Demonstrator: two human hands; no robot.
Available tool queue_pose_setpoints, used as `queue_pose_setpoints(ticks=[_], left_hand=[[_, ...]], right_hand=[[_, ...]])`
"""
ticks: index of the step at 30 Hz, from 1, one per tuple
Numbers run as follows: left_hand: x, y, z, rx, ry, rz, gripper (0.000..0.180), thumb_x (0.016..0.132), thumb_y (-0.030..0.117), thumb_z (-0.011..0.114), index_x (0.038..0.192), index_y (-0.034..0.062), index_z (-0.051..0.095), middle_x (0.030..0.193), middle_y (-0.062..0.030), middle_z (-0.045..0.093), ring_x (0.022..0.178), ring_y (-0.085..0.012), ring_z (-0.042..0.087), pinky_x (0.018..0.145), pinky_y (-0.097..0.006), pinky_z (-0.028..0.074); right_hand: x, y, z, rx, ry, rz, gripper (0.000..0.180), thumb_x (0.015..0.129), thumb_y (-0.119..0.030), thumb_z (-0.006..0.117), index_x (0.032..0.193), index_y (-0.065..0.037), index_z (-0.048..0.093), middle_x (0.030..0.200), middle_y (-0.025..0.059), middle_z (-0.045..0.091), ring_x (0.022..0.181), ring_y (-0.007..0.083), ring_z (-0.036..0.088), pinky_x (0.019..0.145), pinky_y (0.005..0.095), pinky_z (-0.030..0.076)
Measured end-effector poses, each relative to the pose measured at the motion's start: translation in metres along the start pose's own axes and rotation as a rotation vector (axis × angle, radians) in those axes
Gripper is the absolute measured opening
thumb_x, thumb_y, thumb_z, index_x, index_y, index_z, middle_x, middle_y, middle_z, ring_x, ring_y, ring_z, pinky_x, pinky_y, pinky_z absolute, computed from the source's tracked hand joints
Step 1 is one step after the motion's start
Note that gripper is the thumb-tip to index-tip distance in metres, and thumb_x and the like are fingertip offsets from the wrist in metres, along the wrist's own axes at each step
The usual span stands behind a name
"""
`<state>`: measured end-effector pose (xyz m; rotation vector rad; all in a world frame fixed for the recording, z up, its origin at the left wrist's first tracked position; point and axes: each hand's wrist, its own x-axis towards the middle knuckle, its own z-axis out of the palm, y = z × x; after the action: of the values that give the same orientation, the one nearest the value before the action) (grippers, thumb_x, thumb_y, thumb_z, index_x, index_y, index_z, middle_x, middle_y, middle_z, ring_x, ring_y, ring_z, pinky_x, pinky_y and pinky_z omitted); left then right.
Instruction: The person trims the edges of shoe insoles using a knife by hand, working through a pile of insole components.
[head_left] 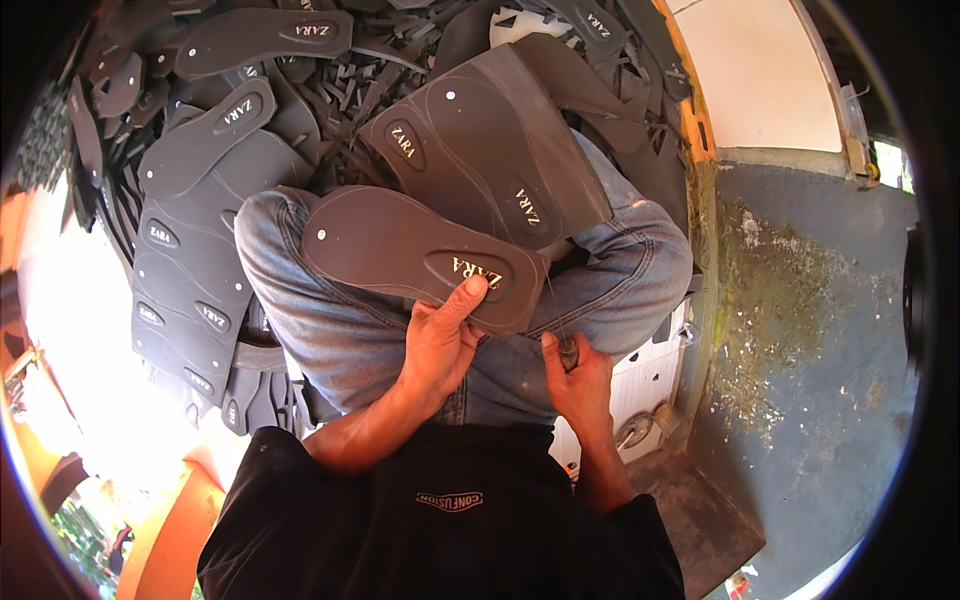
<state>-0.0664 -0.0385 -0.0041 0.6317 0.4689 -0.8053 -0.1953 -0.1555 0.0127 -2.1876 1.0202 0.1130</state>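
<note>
My left hand (445, 335) grips a dark brown foam shoe sole (385, 240) by its heel end, thumb on top over the oval stamped label. The sole's wide toe end, with a small white dot, points up and left. Closed around the handle of a thin-bladed knife (569, 353), my right hand (582, 385) is just right of the heel end. The slim blade rises beside the sole's edge; whether it touches the edge I cannot tell. Beyond the sole, a foam sheet (480, 130) marked with sole outlines rests across my crossed legs.
Several more marked sheets (185, 265) and a cut sole (210, 140) lie to my left. Dark foam offcuts (375, 95) are heaped in front. At the right are a low wall edge (705, 240) and a worn grey floor (810, 330).
</note>
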Motion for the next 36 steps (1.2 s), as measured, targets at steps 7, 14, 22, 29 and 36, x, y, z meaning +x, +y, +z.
queue_pose_setpoints(ticks=[7, 14, 22, 29, 36], left_hand=[[-0.001, -0.001, -0.027, 0.103, -0.023, 0.03, 0.026, 0.085, 0.011, 0.064, 0.107, 0.0005, 0.056, 0.099, -0.0077, 0.063, 0.092, -0.0175, 0.063, 0.077, -0.032, 0.054], [-0.009, 0.004, -0.015, 0.103, 0.003, 0.012, 0.025, 0.085, 0.011, 0.064, 0.106, 0.0007, 0.056, 0.099, -0.0075, 0.063, 0.089, -0.0172, 0.063, 0.074, -0.03, 0.054], [0.033, 0.016, 0.004, 0.192, 0.082, 0.032, 0.026, 0.085, 0.018, 0.066, 0.106, 0.0053, 0.058, 0.096, -0.0026, 0.064, 0.08, -0.0121, 0.063, 0.061, -0.024, 0.053], [0.064, 0.021, 0.03, 0.111, 0.147, 0.095, 0.026, 0.084, 0.02, 0.067, 0.104, 0.0063, 0.058, 0.095, -0.0019, 0.064, 0.08, -0.0105, 0.063, 0.062, -0.021, 0.052], [0.064, 0.086, 0.086, 0.608, -0.175, 0.357, 0.05, 0.078, 0.022, 0.072, 0.115, -0.0028, 0.049, 0.096, -0.0091, 0.062, 0.08, -0.0136, 0.061, 0.048, -0.025, 0.048]], right_hand=[[0.027, -0.008, 0.008, -0.026, -0.109, -0.164, 0.027, 0.083, -0.016, 0.06, 0.065, 0.0, 0.05, 0.055, 0.0209, 0.052, 0.054, 0.0406, 0.054, 0.049, 0.043, 0.041], [0.064, -0.029, 0.018, 0.291, -0.057, -0.172, 0.02, 0.083, -0.013, 0.06, 0.071, 0.001, 0.056, 0.054, 0.0165, 0.051, 0.048, 0.0294, 0.051, 0.048, 0.0381, 0.04], [0.038, -0.011, 0.031, 0.337, 0.159, -0.007, 0.035, 0.087, -0.023, 0.063, 0.065, -0.001, 0.047, 0.048, 0.0089, 0.043, 0.042, 0.0165, 0.045, 0.043, 0.0347, 0.035], [0.043, -0.019, 0.034, 0.17, 0.153, -0.051, 0.036, 0.087, -0.026, 0.062, 0.066, -0.001, 0.047, 0.049, 0.0123, 0.046, 0.042, 0.0276, 0.048, 0.046, 0.0384, 0.038], [0.046, -0.002, 0.035, 0.574, 0.205, 0.037, 0.033, 0.087, -0.023, 0.063, 0.068, 0.001, 0.049, 0.05, 0.0043, 0.045, 0.047, 0.0108, 0.041, 0.045, 0.0309, 0.035]])
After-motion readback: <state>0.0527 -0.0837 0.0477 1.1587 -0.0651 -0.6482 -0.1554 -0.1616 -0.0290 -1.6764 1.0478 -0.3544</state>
